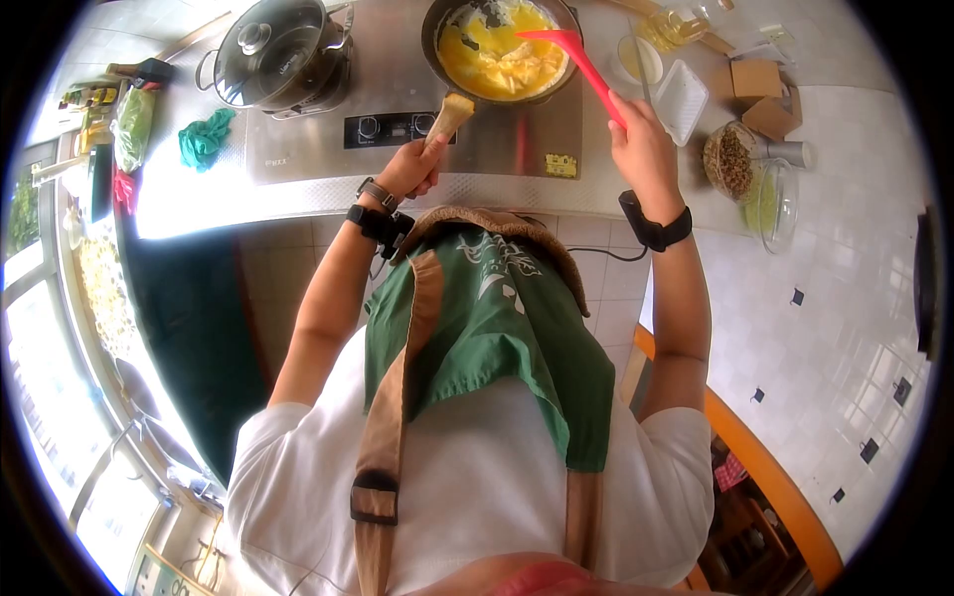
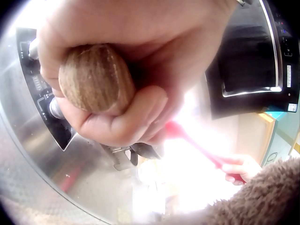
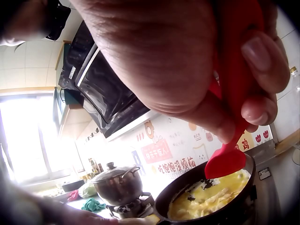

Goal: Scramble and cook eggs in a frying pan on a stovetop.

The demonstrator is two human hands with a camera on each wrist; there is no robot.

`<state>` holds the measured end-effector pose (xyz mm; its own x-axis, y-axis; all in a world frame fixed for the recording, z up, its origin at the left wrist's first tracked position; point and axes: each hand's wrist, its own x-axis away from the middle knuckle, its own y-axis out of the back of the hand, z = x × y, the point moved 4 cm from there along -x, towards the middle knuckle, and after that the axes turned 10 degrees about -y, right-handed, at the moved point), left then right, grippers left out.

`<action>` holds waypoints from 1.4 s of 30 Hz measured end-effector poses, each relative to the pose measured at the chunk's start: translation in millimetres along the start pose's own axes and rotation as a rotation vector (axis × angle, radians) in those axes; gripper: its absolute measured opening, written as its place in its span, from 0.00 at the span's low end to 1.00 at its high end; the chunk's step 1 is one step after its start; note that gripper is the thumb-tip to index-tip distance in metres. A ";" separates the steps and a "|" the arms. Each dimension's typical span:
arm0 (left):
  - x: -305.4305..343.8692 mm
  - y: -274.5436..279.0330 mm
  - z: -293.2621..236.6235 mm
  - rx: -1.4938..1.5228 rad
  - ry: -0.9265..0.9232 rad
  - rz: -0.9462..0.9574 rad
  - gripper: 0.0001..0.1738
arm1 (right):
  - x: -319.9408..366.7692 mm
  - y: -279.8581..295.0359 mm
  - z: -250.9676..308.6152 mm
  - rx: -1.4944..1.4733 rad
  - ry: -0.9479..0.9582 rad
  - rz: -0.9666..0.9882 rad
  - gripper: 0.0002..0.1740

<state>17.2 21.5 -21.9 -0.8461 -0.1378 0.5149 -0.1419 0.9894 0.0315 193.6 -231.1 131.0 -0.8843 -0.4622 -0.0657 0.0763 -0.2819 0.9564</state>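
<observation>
My left hand (image 1: 411, 169) grips the wooden handle (image 2: 96, 77) of a dark frying pan (image 1: 434, 50), its fingers curled round the handle's end. Yellow egg (image 1: 502, 62) covers much of the pan's bottom, partly set and folded into pale lumps near the right side. In my right hand (image 1: 644, 144) is a red spatula (image 1: 586, 68), held by its handle. Its flat head reaches in over the egg from the right. In the right wrist view the spatula's head (image 3: 226, 163) overlaps the pan's far rim, and fingers and thumb wrap the red handle.
Left of the pan stands a lidded pot (image 1: 268, 60) on a burner, with a teal cloth (image 1: 206, 137) nearby. On the right are a white tray (image 1: 683, 103), a cardboard box (image 1: 763, 94), a basket of brown pieces (image 1: 730, 162) and a glass bowl (image 1: 780, 204). A range hood (image 3: 108, 84) hangs above.
</observation>
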 end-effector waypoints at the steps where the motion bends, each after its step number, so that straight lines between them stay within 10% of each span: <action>1: -0.1 -0.5 0.4 0.011 -0.007 -0.002 0.31 | 0.0 0.0 -0.2 0.004 -0.002 0.001 0.21; 42: -5.2 2.6 16.9 -0.011 -0.027 0.013 0.30 | -29.2 -9.6 5.6 0.025 0.154 -0.052 0.20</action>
<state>12.5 24.1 -39.0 -0.8613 -0.1256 0.4922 -0.1251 0.9916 0.0341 216.1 -210.1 125.3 -0.8058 -0.5713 -0.1562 0.0191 -0.2886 0.9573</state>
